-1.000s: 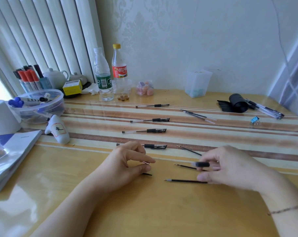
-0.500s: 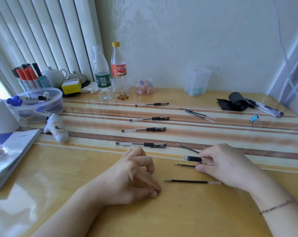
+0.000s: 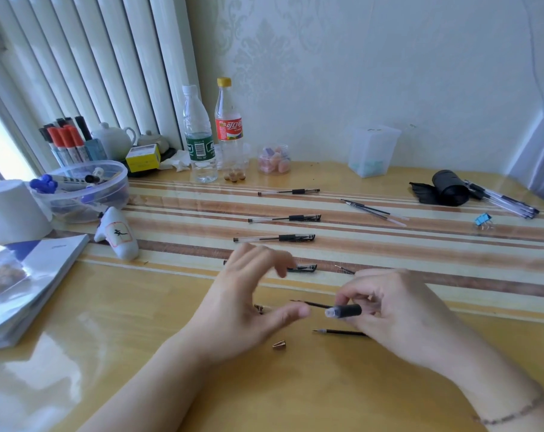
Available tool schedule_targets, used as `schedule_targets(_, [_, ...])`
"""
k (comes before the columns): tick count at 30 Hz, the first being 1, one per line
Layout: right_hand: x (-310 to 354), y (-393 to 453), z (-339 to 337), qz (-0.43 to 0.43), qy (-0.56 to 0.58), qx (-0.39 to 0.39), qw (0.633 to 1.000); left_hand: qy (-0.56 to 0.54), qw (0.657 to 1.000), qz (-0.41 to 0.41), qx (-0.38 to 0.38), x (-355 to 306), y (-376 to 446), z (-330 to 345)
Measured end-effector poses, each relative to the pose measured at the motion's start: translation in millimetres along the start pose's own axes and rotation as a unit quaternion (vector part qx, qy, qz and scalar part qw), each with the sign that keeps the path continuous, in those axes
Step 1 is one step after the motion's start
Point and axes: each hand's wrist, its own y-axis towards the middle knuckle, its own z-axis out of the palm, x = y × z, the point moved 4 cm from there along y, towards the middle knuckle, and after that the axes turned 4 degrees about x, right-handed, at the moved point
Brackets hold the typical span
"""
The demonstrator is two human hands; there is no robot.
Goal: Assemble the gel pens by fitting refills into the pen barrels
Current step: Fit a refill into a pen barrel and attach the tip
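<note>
My right hand [image 3: 392,310] grips a pen barrel [image 3: 344,311] by its black grip, open end pointing left. My left hand [image 3: 248,304] hovers with fingers spread and holds nothing. A small metal pen tip [image 3: 279,344] lies on the table just below it, and a second tip [image 3: 259,308] peeks out under its palm. Two loose black refills lie close by, one [image 3: 311,304] behind the barrel and one [image 3: 342,331] in front of my right hand. Three assembled pens [image 3: 275,238] [image 3: 284,218] [image 3: 288,192] lie in a row farther back; a fourth [image 3: 301,268] is partly hidden by my left fingers.
More refills [image 3: 373,212] lie at back centre-right. A black roll [image 3: 448,188] and a bundle of pens [image 3: 501,201] sit far right, near a blue binder clip [image 3: 482,219]. Two bottles [image 3: 200,135], a plastic bowl [image 3: 83,194], a white figurine [image 3: 118,233] and booklets [image 3: 24,282] fill the left.
My left hand has opened and lifted, leaving a metal tip on the table. My right hand has brought the barrel nearer and lower, toward the left hand.
</note>
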Motion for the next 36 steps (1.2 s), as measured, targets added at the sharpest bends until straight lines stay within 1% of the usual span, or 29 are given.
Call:
schedule_targets(2, [5.5,2.0,3.3,-0.013,0.000,-0.005,1.000,0.032,0.998,0.029,0.037,-1.6,0.5,10.8])
schedule_targets(4, [9.1,2.9,6.0,-0.018,0.005,-0.001,1.000,0.034,0.998,0.042,0.031,-0.5,0.1,14.9])
schedule_targets(6, [8.8,1.7,3.8,-0.014,0.015,0.007,1.000,0.029,0.999,0.035,-0.004,1.9,-0.5,11.7])
schedule_targets(8, [2.5,-0.3,-6.0,0.003,0.047,0.000,0.999,-0.005,0.998,-0.006,-0.055,8.5,-1.5,1.7])
schedule_targets(11, [-20.0,-2.2,-24.6,0.021,0.101,-0.073,0.992,-0.060,0.982,-0.095,-0.149,26.2,-4.1,-16.6])
schedule_targets(13, [-30.4,-1.9,-29.1,0.035,0.085,-0.099,0.991,-0.080,0.973,-0.120,-0.181,33.0,-5.2,-20.3])
schedule_targets(16, [-32.9,0.9,-24.5,0.038,0.062,-0.095,0.993,-0.082,0.975,-0.118,-0.172,31.2,-4.9,-16.3])
schedule_targets(20, [-30.3,1.9,-23.8,0.023,0.079,-0.118,0.990,-0.067,0.981,-0.106,-0.149,27.4,-3.1,-12.3])
schedule_targets(23, [-29.8,1.8,-25.0,0.003,0.085,-0.134,0.987,-0.065,0.981,-0.113,-0.143,28.2,-1.9,-11.4])
schedule_targets(26, [-32.8,1.7,-26.6,0.009,0.062,-0.139,0.988,-0.065,0.980,-0.115,-0.152,30.9,-2.9,-13.0])
schedule_targets(36, [-35.7,2.7,-27.5,0.016,0.050,-0.145,0.988,-0.078,0.974,-0.130,-0.166,38.6,-4.2,-13.6])
